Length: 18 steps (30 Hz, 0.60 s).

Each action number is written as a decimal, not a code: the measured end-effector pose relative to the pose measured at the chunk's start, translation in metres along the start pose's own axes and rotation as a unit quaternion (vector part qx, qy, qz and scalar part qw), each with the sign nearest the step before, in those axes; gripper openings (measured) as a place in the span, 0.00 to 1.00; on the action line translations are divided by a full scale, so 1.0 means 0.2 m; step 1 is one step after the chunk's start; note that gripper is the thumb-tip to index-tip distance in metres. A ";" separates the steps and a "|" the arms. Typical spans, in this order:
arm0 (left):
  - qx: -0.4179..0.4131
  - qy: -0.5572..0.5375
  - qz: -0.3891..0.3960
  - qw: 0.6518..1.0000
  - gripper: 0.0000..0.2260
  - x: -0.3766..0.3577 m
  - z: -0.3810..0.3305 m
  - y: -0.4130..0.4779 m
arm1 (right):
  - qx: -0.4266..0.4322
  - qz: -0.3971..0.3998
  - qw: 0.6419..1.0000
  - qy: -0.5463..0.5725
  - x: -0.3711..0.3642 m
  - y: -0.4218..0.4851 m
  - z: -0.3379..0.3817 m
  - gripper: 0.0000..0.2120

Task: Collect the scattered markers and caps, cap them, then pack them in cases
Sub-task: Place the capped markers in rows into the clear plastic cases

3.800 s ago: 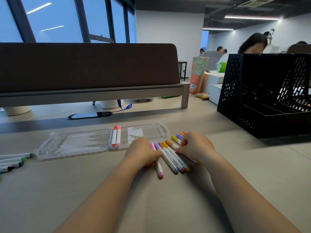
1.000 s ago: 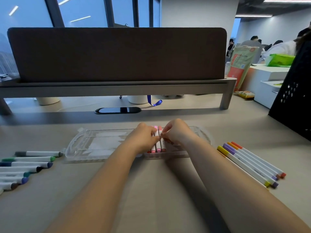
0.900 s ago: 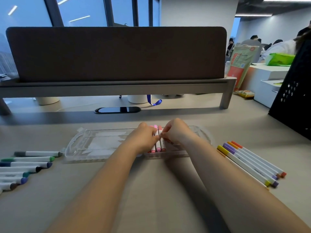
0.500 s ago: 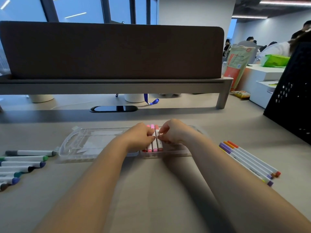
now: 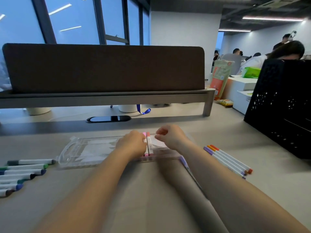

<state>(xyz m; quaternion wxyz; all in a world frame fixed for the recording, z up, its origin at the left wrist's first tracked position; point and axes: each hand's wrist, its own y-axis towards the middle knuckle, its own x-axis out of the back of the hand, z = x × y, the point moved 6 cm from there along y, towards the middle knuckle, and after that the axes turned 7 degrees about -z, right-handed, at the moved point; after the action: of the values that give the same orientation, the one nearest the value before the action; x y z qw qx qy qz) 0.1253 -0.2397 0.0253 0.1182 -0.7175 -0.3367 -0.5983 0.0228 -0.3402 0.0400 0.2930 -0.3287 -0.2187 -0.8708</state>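
1. Head view, movement: right hand [image 5: 170,137] has drawn a little to the right, off the markers it was touching half a second ago. A narrow gap now shows between its fingertips [image 5: 159,135] and the red marker [image 5: 148,140].
2. Head view, right hand: fingers are curled, with thumb and forefinger close together. Whether they pinch anything cannot be told.
3. Head view, left hand [image 5: 133,145]: it remains over the open clear case [image 5: 90,148], knuckles up and fingers curled against the pink marker [image 5: 144,134]. It is not clear whether it grips or only steadies.
4. Head view, task items: the pink and red markers lie capped, side by side and touching, in the right half of the case. The left hand hides anything further left.
5. Head view, outstanding: a capped warm-coloured row [image 5: 228,161] lies on the desk [image 5: 151,190] right of the case, and a cool-coloured group [image 5: 23,171] lies to its left.
6. Judgement: this batch appears seated. Packing is at an early stage, and the right-hand row is the nearest next pickup.
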 end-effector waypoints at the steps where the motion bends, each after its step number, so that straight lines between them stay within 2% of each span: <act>1: 0.011 -0.023 -0.029 0.999 0.08 0.02 -0.02 -0.02 | 0.001 -0.021 0.999 0.026 0.08 -0.03 -0.02 0.08; 4: 0.002 -0.133 -0.060 0.989 0.10 0.06 -0.14 -0.11 | -0.005 -0.067 0.997 0.047 0.36 -0.14 -0.13 0.05; 8: -0.005 -0.250 0.030 0.968 0.05 -0.01 -0.35 -0.23 | -0.050 -0.102 0.992 0.047 0.58 -0.29 -0.36 0.02; 10: 0.011 -0.250 0.069 0.966 0.05 -0.05 -0.43 -0.28 | -0.064 -0.107 0.991 0.043 0.60 -0.35 -0.45 0.04; 15: 0.053 -0.201 0.101 0.973 0.15 -0.13 -0.54 -0.38 | -0.059 -0.122 0.990 0.029 0.58 -0.45 -0.56 0.03; 18: 0.061 -0.116 0.072 0.989 0.18 -0.15 -0.56 -0.39 | -0.079 -0.135 0.987 -0.026 0.63 -0.45 -0.62 0.02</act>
<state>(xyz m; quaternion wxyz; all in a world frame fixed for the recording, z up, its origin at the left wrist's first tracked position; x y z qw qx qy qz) -0.0111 -0.2558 0.0085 0.1642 -0.7958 -0.3314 -0.4795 -0.1673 -0.3918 0.0256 0.1400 -0.3409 -0.1990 -0.9081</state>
